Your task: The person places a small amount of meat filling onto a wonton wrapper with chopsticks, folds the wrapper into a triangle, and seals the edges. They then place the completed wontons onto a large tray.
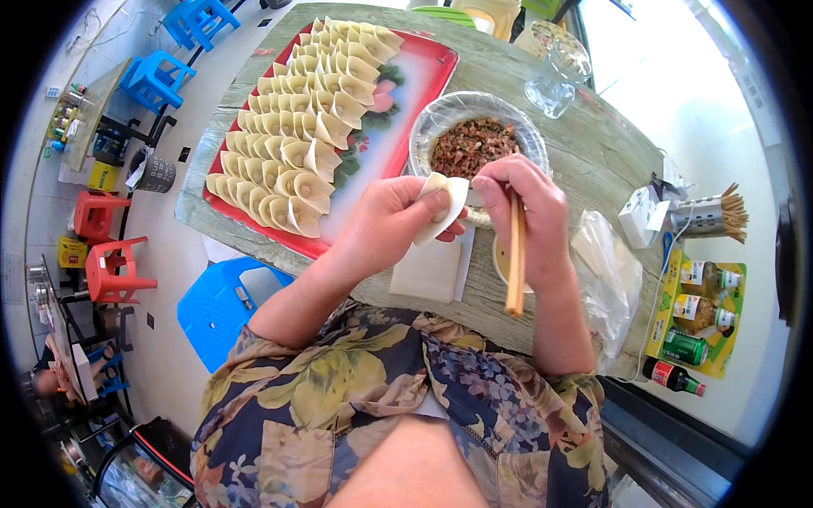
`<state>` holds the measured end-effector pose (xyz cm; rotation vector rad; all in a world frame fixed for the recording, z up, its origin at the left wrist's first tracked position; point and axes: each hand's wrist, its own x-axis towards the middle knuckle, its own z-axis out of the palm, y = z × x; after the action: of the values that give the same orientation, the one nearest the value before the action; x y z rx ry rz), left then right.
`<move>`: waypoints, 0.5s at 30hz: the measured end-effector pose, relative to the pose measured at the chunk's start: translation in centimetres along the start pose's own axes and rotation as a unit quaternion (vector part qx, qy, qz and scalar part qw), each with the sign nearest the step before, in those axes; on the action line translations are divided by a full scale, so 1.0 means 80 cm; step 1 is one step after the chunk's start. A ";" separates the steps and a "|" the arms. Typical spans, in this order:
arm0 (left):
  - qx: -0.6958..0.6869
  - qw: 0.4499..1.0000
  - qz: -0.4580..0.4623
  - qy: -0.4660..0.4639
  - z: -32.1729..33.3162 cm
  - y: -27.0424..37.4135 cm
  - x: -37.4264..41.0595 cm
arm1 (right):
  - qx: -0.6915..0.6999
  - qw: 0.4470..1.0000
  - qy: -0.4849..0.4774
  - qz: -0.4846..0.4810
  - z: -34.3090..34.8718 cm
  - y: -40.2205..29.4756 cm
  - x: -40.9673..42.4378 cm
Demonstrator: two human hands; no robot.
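Note:
Between the thumb and fingers of my left hand (399,213) is a partly folded wonton (446,206), its pale wrapper curled up at the sides. My right hand (527,209) grips a pair of wooden chopsticks (516,260) pointing back towards me, and its fingertips are close to the wrapper's right edge. Whether they touch it, I cannot tell. Just beyond my hands stands a plastic-lined bowl (432,120) of minced meat filling (473,145). A stack of square wrappers (425,270) lies below my left hand. Rows of folded wontons (305,114) cover much of a red-rimmed tray (427,57).
A small round container (503,261) is partly hidden behind my right hand. To the right lie a clear plastic bag (606,279), a metal holder of chopsticks (705,216) and several bottles (689,346). A glass jug (552,89) stands at the back. A blue stool (219,311) is beside the table's left edge.

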<state>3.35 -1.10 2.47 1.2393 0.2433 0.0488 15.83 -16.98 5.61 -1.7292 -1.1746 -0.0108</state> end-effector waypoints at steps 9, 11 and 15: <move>0.226 0.972 0.056 0.031 0.006 -0.005 -0.005 | -0.024 1.000 -0.016 0.011 0.023 0.000 -0.011; 0.216 0.972 0.083 0.033 0.007 -0.011 -0.006 | -0.035 0.999 -0.020 -0.015 0.027 0.005 -0.013; 0.226 0.969 0.089 0.036 0.007 -0.006 -0.011 | -0.033 0.998 -0.006 -0.057 0.031 0.006 -0.015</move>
<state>2.56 -1.91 2.30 1.7141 0.2109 0.2024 14.34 -16.07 3.45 -1.7197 -1.2933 -0.1105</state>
